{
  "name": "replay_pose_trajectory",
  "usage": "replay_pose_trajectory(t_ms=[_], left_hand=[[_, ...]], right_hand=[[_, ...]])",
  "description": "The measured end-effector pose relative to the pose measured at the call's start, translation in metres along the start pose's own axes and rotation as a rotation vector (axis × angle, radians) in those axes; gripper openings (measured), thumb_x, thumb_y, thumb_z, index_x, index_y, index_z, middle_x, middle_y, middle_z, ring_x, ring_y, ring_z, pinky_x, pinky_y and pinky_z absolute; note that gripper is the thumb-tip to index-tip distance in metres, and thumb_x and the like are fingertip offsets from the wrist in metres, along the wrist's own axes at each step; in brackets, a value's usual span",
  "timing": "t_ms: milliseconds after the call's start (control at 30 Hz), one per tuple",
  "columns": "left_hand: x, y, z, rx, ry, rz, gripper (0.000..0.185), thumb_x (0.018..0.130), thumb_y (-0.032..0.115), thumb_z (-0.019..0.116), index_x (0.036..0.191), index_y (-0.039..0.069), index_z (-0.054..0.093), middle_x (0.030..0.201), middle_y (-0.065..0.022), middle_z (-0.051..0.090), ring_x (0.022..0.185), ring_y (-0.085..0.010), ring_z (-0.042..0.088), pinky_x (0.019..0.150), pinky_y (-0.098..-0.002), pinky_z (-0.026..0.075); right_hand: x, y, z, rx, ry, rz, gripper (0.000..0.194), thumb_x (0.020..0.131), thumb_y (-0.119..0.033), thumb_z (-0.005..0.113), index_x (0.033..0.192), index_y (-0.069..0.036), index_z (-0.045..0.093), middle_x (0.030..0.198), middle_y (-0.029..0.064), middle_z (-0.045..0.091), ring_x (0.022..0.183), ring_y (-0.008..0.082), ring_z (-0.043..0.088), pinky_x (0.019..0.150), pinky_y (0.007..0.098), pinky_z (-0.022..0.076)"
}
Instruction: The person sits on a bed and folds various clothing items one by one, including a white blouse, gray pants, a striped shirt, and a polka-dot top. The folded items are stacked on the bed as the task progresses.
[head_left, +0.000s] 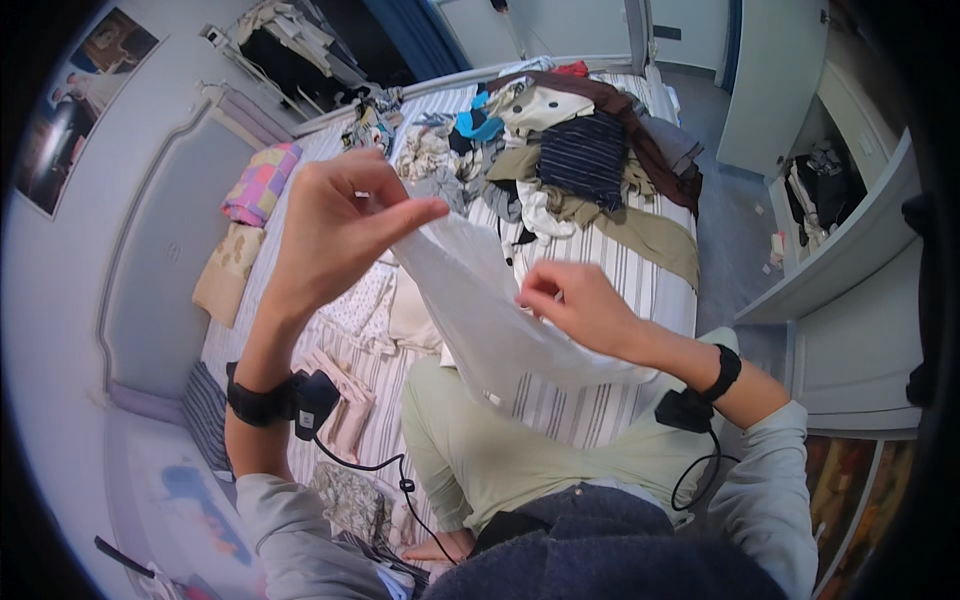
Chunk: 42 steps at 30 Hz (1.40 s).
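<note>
A thin, translucent white cloth (472, 307) hangs before me, above my crossed legs in pale green trousers (480, 442). My left hand (337, 225) is raised higher and pinches its upper left corner between thumb and fingers. Lower and to the right, my right hand (581, 304) has its fingertips closed on the cloth's other side. The fabric sags between the two hands, and its lower part drapes toward my lap. What kind of garment it is, I cannot tell.
I sit on a bed with a striped sheet (559, 405). A heap of mixed clothes (570, 150) covers its far end. Folded garments (341, 405) lie at my left, near a tan pillow (231, 274) and a patchwork bundle (261, 180). An open wardrobe (825, 195) stands at right.
</note>
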<state>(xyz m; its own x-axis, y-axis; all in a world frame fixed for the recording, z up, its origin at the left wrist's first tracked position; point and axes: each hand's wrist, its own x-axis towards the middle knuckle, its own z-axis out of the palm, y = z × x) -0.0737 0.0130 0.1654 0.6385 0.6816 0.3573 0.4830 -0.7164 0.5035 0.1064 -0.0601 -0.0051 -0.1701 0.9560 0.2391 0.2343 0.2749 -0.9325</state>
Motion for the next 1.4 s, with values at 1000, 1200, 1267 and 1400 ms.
replay_pose_trajectory(t_ms=[1000, 1200, 1267, 1400], left_hand=[[0.076, 0.047, -0.051, 0.847, 0.283, 0.455, 0.017, 0.075, -0.002, 0.057, 0.09, -0.006, 0.065, 0.078, -0.0181, 0.062, 0.068, -0.0267, 0.062, 0.066, -0.0301, 0.051], [0.072, 0.046, -0.042, 0.906, 0.229, 0.412, 0.029, 0.072, -0.008, 0.053, 0.098, -0.003, 0.064, 0.085, -0.0141, 0.058, 0.067, -0.0244, 0.058, 0.064, -0.03, 0.05], [0.071, 0.044, -0.039, 0.893, 0.197, 0.442, 0.03, 0.071, -0.009, 0.053, 0.098, -0.003, 0.063, 0.086, -0.0146, 0.058, 0.069, -0.0253, 0.058, 0.065, -0.0306, 0.05], [0.063, 0.04, -0.033, 0.821, 0.112, 0.349, 0.033, 0.068, -0.008, 0.054, 0.1, -0.005, 0.062, 0.088, -0.0172, 0.056, 0.079, -0.0296, 0.059, 0.072, -0.033, 0.05]], right_hand=[[0.047, -0.061, -0.1, -0.937, 0.536, -0.766, 0.008, 0.066, 0.002, 0.057, 0.069, -0.006, 0.058, 0.08, 0.0049, 0.052, 0.078, 0.0214, 0.055, 0.062, 0.0318, 0.0468], [0.063, -0.056, -0.064, -0.61, 0.296, -0.577, 0.016, 0.077, -0.009, 0.051, 0.084, -0.007, 0.065, 0.08, 0.0103, 0.05, 0.082, 0.026, 0.052, 0.072, 0.0357, 0.0445], [0.076, -0.059, -0.053, -0.522, 0.269, -0.588, 0.017, 0.078, -0.011, 0.05, 0.086, -0.007, 0.065, 0.084, 0.0111, 0.052, 0.085, 0.0272, 0.052, 0.073, 0.0362, 0.0444], [0.095, -0.068, -0.042, -0.189, 0.057, -0.4, 0.023, 0.078, -0.021, 0.055, 0.092, -0.005, 0.065, 0.091, 0.0147, 0.06, 0.085, 0.0284, 0.057, 0.074, 0.0334, 0.0448]])
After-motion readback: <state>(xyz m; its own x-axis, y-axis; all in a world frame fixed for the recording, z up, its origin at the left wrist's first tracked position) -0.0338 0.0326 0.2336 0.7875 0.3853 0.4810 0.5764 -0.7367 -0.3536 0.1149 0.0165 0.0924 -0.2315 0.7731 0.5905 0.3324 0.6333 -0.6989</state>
